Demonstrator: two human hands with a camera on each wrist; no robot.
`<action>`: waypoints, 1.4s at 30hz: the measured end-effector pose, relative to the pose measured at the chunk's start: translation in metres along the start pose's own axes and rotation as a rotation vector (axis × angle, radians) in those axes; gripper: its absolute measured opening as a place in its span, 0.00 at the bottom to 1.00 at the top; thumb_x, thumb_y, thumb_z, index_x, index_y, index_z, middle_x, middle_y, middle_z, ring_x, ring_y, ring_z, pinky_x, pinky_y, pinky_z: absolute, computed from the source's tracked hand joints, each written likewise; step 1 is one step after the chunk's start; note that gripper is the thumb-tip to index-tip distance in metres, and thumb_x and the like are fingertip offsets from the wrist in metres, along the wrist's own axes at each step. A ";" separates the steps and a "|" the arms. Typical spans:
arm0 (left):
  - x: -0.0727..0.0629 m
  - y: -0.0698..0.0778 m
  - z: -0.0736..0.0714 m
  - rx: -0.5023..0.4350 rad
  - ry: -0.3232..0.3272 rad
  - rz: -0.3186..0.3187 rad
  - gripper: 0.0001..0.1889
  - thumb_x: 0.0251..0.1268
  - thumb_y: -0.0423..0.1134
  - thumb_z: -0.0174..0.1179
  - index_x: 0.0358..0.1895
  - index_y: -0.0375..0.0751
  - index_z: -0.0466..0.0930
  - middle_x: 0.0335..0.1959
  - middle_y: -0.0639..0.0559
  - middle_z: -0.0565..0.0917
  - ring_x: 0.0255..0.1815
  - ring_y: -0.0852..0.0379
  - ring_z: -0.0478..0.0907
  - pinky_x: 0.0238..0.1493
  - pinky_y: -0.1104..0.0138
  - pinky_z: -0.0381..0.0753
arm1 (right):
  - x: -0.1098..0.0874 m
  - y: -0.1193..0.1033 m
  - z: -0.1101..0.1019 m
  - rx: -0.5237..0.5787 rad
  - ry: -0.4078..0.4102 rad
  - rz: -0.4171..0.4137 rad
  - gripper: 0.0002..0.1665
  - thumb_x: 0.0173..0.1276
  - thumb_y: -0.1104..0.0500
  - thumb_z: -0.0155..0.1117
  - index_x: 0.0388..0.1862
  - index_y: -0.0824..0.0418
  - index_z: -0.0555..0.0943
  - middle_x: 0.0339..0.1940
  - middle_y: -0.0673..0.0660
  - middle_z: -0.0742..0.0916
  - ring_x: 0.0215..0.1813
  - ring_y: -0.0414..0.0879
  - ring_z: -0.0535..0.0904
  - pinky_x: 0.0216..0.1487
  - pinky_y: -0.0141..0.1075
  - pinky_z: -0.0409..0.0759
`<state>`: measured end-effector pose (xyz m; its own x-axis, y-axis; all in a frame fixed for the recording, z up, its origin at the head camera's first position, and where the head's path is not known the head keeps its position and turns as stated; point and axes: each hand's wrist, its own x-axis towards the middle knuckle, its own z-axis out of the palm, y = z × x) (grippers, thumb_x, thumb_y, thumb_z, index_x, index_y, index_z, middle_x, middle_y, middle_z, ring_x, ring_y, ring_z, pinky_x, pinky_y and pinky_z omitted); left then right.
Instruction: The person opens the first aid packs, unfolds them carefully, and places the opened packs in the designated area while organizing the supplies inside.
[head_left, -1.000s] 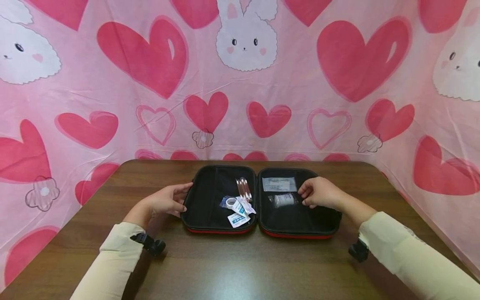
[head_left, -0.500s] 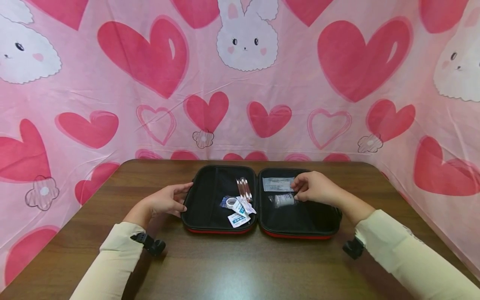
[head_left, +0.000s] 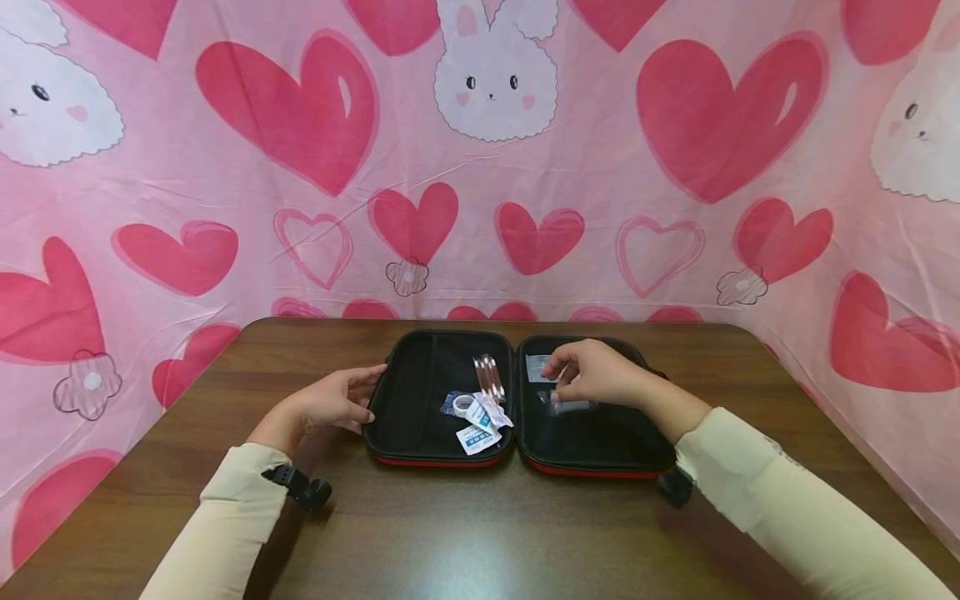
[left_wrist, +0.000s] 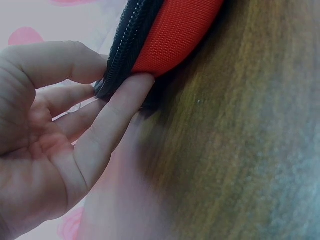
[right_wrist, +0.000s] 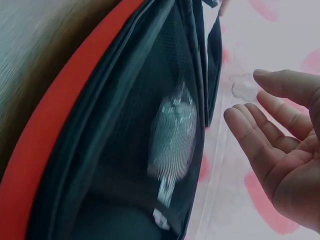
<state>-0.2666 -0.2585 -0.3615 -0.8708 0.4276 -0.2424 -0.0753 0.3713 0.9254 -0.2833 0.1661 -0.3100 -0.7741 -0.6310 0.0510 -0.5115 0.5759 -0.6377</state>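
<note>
A red-and-black zip case [head_left: 405, 408] lies unfolded on the wooden table. My left hand [head_left: 330, 403] pinches its left rim between thumb and fingers; the left wrist view shows the zipper edge [left_wrist: 122, 50] between them. Above the other half hovers my right hand [head_left: 606, 377], fingers loosely bent with nothing between them. Below it lie a flat grey-blue packet [head_left: 536, 368] and a clear-wrapped bandage roll [right_wrist: 172, 135], both partly hidden by the hand in the head view. In the left half are iodine swabs [head_left: 488, 379], a white tape roll [head_left: 463, 405] and blue-white sachets [head_left: 477, 439].
The brown table [head_left: 420, 533] reaches in front of the case and to both sides. A pink cloth printed with hearts and rabbits [head_left: 495, 83] hangs behind it. A small dark blue packet [head_left: 447, 403] sits partly under the tape roll.
My right hand has moved left over the case's right half, from beside the bandage roll to above it and the flat packet. The left hand stays on the rim.
</note>
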 end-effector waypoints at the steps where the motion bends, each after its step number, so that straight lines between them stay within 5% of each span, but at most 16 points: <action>1: 0.000 0.000 0.000 0.001 0.003 -0.002 0.47 0.56 0.20 0.62 0.77 0.34 0.46 0.74 0.27 0.52 0.55 0.45 0.76 0.43 0.56 0.85 | 0.002 -0.003 0.002 -0.002 -0.010 -0.007 0.17 0.57 0.63 0.74 0.46 0.66 0.83 0.44 0.60 0.86 0.40 0.44 0.84 0.36 0.35 0.82; 16: 0.001 -0.001 0.000 -0.009 0.012 -0.016 0.46 0.56 0.20 0.61 0.77 0.36 0.47 0.74 0.29 0.53 0.55 0.44 0.76 0.45 0.53 0.84 | 0.028 -0.030 0.041 -0.088 -0.145 -0.059 0.19 0.52 0.60 0.79 0.43 0.59 0.85 0.39 0.51 0.86 0.40 0.42 0.81 0.39 0.33 0.80; 25: 0.000 -0.002 0.000 -0.019 -0.003 -0.001 0.47 0.56 0.19 0.61 0.77 0.34 0.46 0.74 0.28 0.53 0.55 0.45 0.76 0.45 0.54 0.84 | 0.035 -0.037 0.053 -0.215 -0.123 -0.085 0.17 0.50 0.58 0.80 0.38 0.56 0.85 0.35 0.49 0.84 0.38 0.42 0.78 0.39 0.33 0.76; 33: -0.001 -0.001 -0.002 -0.023 0.005 -0.005 0.46 0.56 0.19 0.61 0.77 0.36 0.47 0.73 0.28 0.57 0.56 0.44 0.77 0.46 0.53 0.83 | 0.034 -0.037 0.053 -0.207 -0.085 -0.130 0.07 0.58 0.64 0.71 0.25 0.56 0.83 0.23 0.43 0.80 0.28 0.36 0.73 0.31 0.29 0.75; 42: 0.001 -0.002 -0.002 -0.019 0.006 -0.006 0.46 0.56 0.19 0.61 0.77 0.36 0.47 0.74 0.28 0.55 0.57 0.42 0.76 0.47 0.52 0.83 | 0.032 -0.037 0.057 -0.284 -0.061 -0.119 0.09 0.53 0.59 0.77 0.31 0.56 0.84 0.28 0.47 0.82 0.32 0.37 0.73 0.35 0.31 0.75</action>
<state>-0.2683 -0.2608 -0.3634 -0.8731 0.4205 -0.2467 -0.0902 0.3579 0.9294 -0.2678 0.0949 -0.3287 -0.6832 -0.7278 0.0606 -0.6875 0.6129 -0.3896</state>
